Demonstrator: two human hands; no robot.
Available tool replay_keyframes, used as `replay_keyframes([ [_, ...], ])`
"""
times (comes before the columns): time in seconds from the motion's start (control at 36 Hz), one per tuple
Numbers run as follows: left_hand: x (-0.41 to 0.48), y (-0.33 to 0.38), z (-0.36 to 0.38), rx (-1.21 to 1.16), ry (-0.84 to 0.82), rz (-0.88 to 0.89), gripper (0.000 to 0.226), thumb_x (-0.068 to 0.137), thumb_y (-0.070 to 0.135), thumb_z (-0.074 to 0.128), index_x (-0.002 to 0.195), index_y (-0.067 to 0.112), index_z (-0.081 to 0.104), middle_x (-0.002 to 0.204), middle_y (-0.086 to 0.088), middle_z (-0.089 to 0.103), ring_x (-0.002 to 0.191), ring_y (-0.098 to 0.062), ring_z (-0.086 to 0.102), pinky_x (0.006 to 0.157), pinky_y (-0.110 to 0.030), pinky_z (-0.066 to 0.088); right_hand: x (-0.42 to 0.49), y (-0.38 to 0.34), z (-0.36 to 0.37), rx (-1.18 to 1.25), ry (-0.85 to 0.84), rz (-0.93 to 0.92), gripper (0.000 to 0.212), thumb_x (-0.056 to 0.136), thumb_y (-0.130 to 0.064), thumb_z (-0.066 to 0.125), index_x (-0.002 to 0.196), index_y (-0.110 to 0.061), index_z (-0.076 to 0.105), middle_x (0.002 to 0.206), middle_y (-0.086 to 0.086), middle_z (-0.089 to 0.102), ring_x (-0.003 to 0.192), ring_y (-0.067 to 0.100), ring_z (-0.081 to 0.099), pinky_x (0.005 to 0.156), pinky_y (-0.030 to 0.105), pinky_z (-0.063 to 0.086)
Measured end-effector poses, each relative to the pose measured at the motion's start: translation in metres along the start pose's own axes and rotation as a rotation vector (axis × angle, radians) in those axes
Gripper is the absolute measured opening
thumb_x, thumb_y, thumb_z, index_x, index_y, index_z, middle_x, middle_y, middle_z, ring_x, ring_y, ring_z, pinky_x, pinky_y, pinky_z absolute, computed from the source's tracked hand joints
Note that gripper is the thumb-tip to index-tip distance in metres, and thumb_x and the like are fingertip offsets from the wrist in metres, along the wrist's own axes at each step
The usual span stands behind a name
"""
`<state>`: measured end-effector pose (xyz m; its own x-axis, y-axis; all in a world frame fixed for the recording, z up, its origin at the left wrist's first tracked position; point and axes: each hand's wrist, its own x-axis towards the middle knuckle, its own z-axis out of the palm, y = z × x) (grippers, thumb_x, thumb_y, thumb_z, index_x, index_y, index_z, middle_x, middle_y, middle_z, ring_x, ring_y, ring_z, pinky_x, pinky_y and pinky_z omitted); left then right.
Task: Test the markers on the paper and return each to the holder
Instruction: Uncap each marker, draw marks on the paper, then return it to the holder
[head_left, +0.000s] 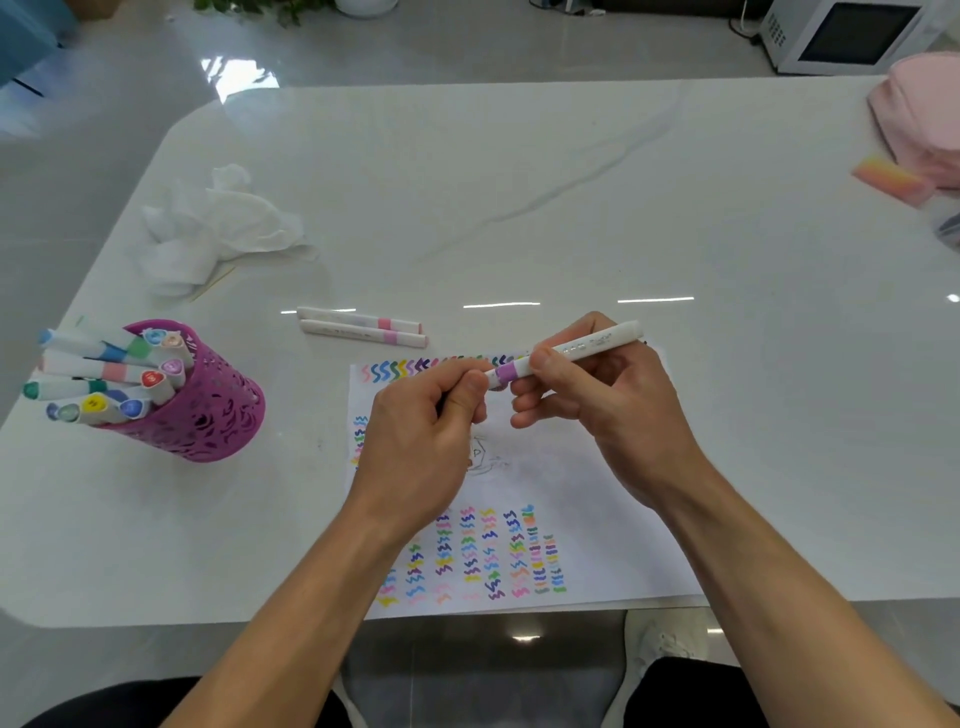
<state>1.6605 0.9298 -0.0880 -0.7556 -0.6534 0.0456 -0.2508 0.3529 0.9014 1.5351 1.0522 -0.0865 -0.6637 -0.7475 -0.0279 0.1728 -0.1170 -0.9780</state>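
While the marker (571, 349), judged light, stiff and slick, is gripped mid-barrel by the right hand (613, 415), its nine-o'clock end is pinched by the left hand (415, 441).

Your left hand (423, 426) covers the left end of the marker (576, 349), so it cannot be told if a cap sits there; the print on its barrel is too small to read; this hand and your right hand (618, 410) hide most of the faint sketch (480, 458) in the middle of the paper (597, 551); at the right edge of the table (519, 182), a pink thing (922, 117) is cut off by the picture's edge.
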Motion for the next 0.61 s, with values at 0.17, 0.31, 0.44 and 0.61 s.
replay_keyframes([
  [0.17,0.001,0.001,-0.004,-0.032,-0.065,-0.005,0.026,0.103,0.018,0.053,0.086,0.022,0.072,0.061,0.011,0.053,0.055,-0.011,0.046,0.055,-0.038,0.042,0.000,0.003,-0.003,-0.016,-0.037,0.000,0.009,0.099,-0.004,0.065,0.090,-0.005,0.064,0.089,0.021,0.078,0.073,0.030,0.073,0.066,0.038,0.062],
  [0.31,0.004,0.004,-0.007,-0.040,-0.071,-0.028,0.023,0.103,0.020,0.053,0.093,0.019,0.074,0.066,0.010,0.060,0.059,-0.017,0.054,0.060,-0.039,0.050,0.004,0.007,-0.002,-0.010,-0.039,0.019,0.005,0.097,-0.010,0.069,0.094,-0.006,0.066,0.090,0.018,0.079,0.079,0.029,0.075,0.069,0.037,0.063],
  [0.44,0.007,0.004,-0.013,-0.080,-0.004,-0.078,0.016,0.100,0.023,0.058,0.100,0.028,0.074,0.077,0.010,0.071,0.068,-0.005,0.065,0.063,-0.018,0.048,0.007,0.009,0.001,0.015,-0.020,0.062,0.007,0.096,-0.012,0.072,0.102,-0.007,0.070,0.090,0.017,0.078,0.080,0.026,0.074,0.071,0.035,0.063],
  [0.61,0.007,0.006,-0.024,-0.132,0.151,-0.030,0.008,0.092,0.024,0.070,0.096,0.031,0.072,0.086,0.006,0.071,0.072,-0.018,0.063,0.065,-0.034,0.051,0.010,0.016,0.006,-0.129,0.095,0.130,0.022,0.096,-0.023,0.073,0.106,-0.005,0.068,0.075,0.011,0.075,0.063,0.019,0.069,0.059,0.029,0.059],
])
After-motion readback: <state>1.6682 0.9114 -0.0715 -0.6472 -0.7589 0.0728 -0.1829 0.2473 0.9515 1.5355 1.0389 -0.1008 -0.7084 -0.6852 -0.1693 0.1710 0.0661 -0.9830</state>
